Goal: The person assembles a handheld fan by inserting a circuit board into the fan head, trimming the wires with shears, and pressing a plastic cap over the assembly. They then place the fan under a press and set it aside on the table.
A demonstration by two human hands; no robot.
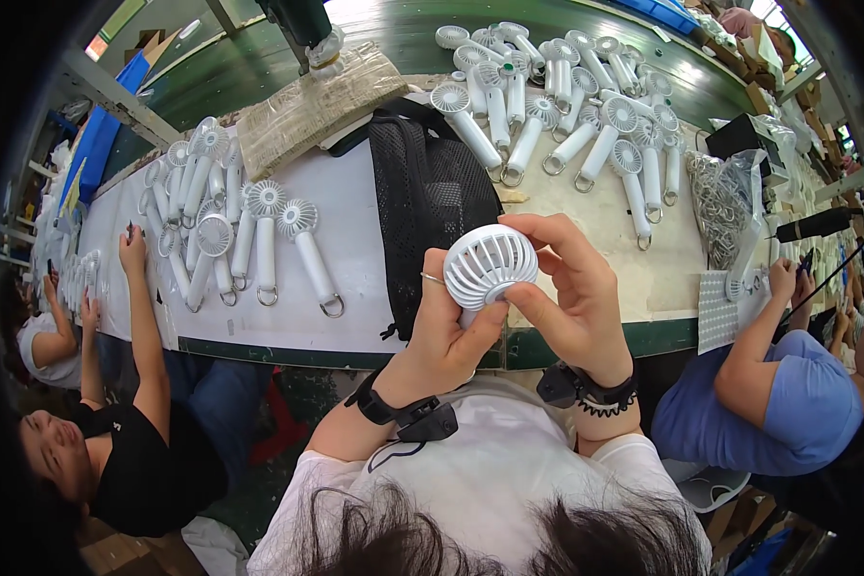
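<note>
A white handheld fan [490, 267] is held up in front of me, its round slatted head tilted toward me. My left hand [442, 331] wraps round the fan just below the head; most of the handle is hidden behind the hand. With thumb and fingers, my right hand [571, 293] grips the right side of the fan's head. Behind the hands lies a black mesh bag [432, 187] on the table. White fans with wire loops at their handle ends lie in a pile [307, 254] to the left and in a larger pile [595, 125] at the far right.
A wrapped cardboard slab [322, 106] lies at the back left, under a green machine part [302, 24]. On the right are a bag of metal rings [720, 211], a sticker sheet [715, 312] and a black box [744, 144]. Co-workers sit close on both sides.
</note>
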